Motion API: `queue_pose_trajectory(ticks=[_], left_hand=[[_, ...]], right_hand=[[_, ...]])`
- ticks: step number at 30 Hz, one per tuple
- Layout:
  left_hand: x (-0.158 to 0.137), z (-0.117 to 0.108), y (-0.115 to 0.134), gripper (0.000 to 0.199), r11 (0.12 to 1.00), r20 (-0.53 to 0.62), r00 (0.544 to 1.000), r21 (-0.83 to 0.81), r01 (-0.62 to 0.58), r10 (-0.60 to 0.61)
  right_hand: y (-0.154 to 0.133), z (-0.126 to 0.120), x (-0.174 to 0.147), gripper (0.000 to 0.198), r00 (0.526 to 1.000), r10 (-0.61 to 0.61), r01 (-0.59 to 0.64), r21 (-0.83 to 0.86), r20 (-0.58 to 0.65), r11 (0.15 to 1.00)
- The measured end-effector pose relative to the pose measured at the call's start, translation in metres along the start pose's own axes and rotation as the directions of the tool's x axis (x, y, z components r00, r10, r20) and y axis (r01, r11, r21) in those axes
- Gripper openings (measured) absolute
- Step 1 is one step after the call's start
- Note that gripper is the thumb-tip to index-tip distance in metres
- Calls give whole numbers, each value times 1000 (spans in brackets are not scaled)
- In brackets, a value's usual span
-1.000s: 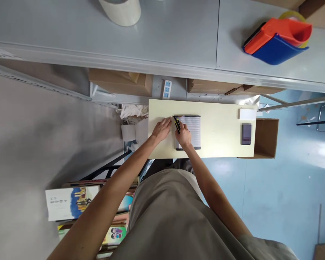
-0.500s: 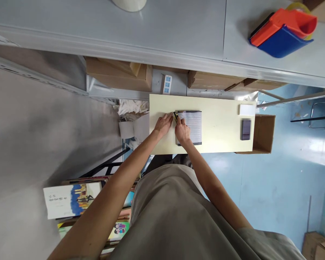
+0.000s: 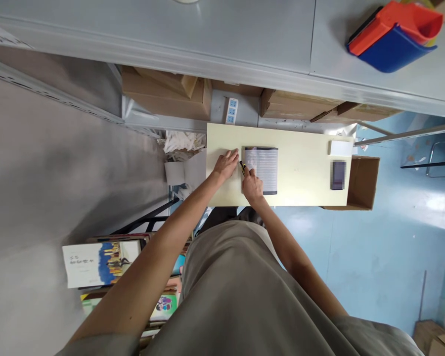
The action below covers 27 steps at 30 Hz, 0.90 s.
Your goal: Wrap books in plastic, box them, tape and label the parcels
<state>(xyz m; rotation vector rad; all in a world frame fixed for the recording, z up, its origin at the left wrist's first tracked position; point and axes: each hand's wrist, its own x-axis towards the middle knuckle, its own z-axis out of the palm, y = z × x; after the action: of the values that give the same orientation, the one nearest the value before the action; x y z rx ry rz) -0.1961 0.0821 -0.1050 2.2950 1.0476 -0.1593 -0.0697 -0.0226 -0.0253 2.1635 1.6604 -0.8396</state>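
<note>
On the pale yellow table lies a flat rectangular item, dark at its edges and wrapped in what looks like bubble wrap. My right hand is closed around a black and yellow utility knife at the left edge of this item. To the left, my left hand rests flat on the tabletop with its fingers stretched toward the knife. Whether the blade is out is too small to tell.
A white box and a dark, blurred-out object lie at the table's right end. Behind stand a power strip and cardboard boxes. An orange and blue tape dispenser sits on the upper shelf. Books are stacked lower left.
My right hand with the knife has moved slightly toward me along the wrapped item's left edge. My left hand's fingers are a bit more spread. The whole view has shifted a little.
</note>
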Motion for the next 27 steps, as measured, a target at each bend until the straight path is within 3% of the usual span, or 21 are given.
queue_pose_trajectory(ticks=[11,17,22,27], left_hand=[[4,0,4,70,998,27,999,50,34,-36],[7,3,11,72,995,46,996,56,77,-80],[4,8,22,76,988,-11,988,-11,154,-154],[-3,11,46,74,973,-42,972,-45,228,-230]], right_hand=[[4,-2,-58,58,986,-35,53,-113,161,992],[14,-7,-78,41,934,-113,151,-89,340,985],[37,-20,-90,45,963,-86,95,-24,255,995],[79,-51,-98,52,992,-44,33,98,118,995]])
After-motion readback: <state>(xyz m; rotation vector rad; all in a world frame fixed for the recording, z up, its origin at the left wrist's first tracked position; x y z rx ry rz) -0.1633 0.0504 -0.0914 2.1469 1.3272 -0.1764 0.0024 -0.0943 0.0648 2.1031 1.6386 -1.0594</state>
